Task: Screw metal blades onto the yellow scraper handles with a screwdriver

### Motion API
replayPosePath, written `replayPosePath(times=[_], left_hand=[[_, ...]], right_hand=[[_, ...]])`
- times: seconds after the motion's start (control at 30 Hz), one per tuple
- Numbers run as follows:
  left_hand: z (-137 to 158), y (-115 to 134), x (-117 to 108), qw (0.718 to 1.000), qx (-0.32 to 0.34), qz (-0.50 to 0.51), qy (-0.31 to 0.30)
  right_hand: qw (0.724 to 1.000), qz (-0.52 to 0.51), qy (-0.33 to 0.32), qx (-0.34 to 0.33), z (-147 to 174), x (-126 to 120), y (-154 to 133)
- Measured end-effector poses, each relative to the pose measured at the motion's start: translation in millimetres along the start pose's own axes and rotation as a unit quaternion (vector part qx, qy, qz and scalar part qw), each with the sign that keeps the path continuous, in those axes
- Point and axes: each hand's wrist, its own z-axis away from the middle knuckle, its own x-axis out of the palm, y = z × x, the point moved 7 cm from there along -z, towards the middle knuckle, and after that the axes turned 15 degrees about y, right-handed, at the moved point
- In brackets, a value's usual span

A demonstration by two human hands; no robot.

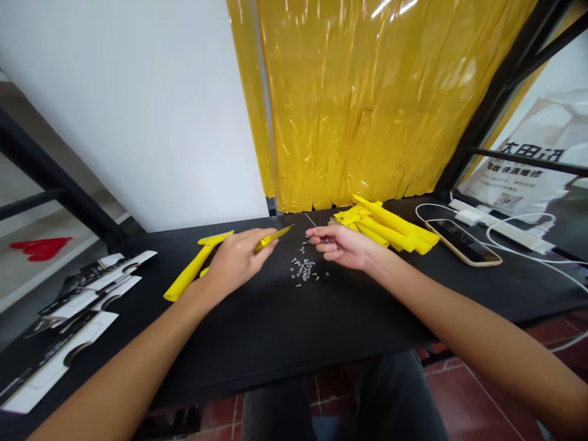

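My left hand [243, 256] is closed on a thin yellow piece [272, 239], its pointed end aimed right; its exact kind is unclear. Across from it, my right hand [342, 244] pinches a thin metal rod [312, 220] that slants up to the left. The rod's other end is hidden in the fingers. Between and below the hands lies a loose pile of small screws and nuts [304, 269]. Behind my left hand rests a yellow tube with a crosspiece [188, 269], partly covered. Beyond my right wrist is a heap of similar yellow tubes [395, 226].
A black table [275, 331] bears everything. Printed black-and-white cardboard sleeves [82, 343] lie at left. At right are a phone [463, 242], a white power strip [505, 228] with cables and a white bag [533, 147]. A yellow plastic strip curtain [358, 110] hangs behind.
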Motion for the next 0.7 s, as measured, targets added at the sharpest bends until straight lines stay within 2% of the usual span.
replayPosePath(times=[0.1, 0.27, 0.33, 0.43, 0.6, 0.7], left_hand=[[10, 9, 10, 0.981, 0.165, -0.101, -0.015], [27, 30, 28, 0.910, 0.353, -0.211, 0.045], [34, 38, 34, 0.885, 0.398, -0.235, 0.058], [37, 42, 39, 0.879, 0.405, -0.244, 0.060], [25, 33, 35, 0.921, 0.311, -0.232, 0.028], [24, 29, 32, 0.920, 0.309, -0.241, 0.027]], right_hand=[[1.000, -0.006, -0.007, 0.027, 1, 4, 8], [0.997, 0.056, -0.014, -0.052, 6, 16, 11], [0.995, 0.072, -0.004, -0.068, 7, 18, 12], [0.994, 0.080, 0.026, -0.071, 4, 16, 15], [0.992, 0.063, 0.063, -0.090, 0, 12, 14], [0.991, 0.060, 0.071, -0.092, -1, 9, 13]])
